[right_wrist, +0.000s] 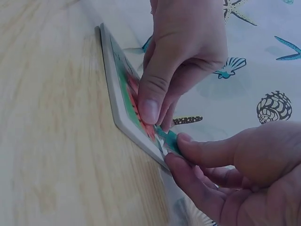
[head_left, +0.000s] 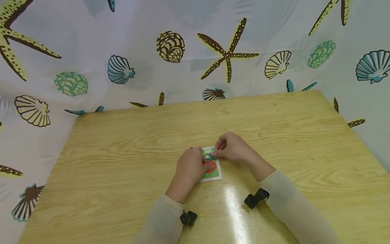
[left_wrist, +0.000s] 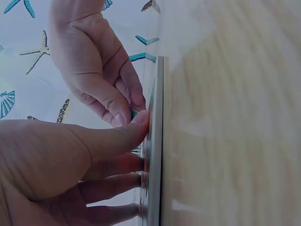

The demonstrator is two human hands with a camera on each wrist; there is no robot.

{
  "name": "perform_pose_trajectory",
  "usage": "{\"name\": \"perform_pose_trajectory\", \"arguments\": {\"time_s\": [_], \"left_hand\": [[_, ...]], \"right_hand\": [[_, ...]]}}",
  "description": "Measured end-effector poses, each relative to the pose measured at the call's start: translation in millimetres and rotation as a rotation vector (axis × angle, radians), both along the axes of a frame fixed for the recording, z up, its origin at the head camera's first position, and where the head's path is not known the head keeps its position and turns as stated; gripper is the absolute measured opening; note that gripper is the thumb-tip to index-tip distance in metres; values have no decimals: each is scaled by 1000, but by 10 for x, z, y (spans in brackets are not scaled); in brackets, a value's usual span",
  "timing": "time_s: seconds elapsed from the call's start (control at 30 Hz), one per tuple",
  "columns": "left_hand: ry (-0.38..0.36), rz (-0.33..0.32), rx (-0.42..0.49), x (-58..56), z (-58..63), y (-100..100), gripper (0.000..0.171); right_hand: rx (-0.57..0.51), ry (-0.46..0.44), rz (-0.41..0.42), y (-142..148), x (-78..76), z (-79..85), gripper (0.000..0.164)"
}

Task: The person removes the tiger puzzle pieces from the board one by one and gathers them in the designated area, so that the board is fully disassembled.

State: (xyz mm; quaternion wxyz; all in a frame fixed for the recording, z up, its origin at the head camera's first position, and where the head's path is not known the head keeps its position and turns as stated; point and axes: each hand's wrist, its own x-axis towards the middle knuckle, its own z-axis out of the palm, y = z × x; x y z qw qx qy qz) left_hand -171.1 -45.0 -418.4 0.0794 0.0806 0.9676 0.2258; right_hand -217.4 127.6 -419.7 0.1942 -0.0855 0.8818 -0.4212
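Note:
A small picture puzzle (head_left: 215, 174) with a white border lies on the table, showing a red-orange shape on green. My left hand (head_left: 189, 166) rests on its left part; thumb and fingertips press the picture surface. At the puzzle's far right corner, my right hand (head_left: 233, 149) pinches a green puzzle piece (right_wrist: 171, 142) between thumb and fingers. In the right wrist view that piece sits tilted over the board's edge, close to the left thumb. A pale gap shows in the picture near it. Much of the puzzle's left side is hidden under my left hand.
The wood-grain table (head_left: 128, 145) stretches around the puzzle on all sides. Behind it and along both sides hangs a white curtain (head_left: 189, 78) printed with shells and starfish. Black wrist cameras sit over both pale sleeves (head_left: 292, 203).

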Motion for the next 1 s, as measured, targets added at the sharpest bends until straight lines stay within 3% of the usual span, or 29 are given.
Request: {"name": "perform_pose_trajectory", "arguments": {"time_s": [0.13,0.33,0.67,1.0], "left_hand": [[-28,6,-3,13,-22,-7,35],[-3,-6,18,21,-49,-28,35],[-37,-13,38,-37,-16,30,39],[-55,30,60,-30,-16,34,39]], "right_hand": [[-74,-78,-33,12,-18,-22,23],[-118,-128,-55,21,-41,7,22],[-79,-121,-107,246,-92,102,26],[-187,-152,-204,388,-107,-13,23]]}}
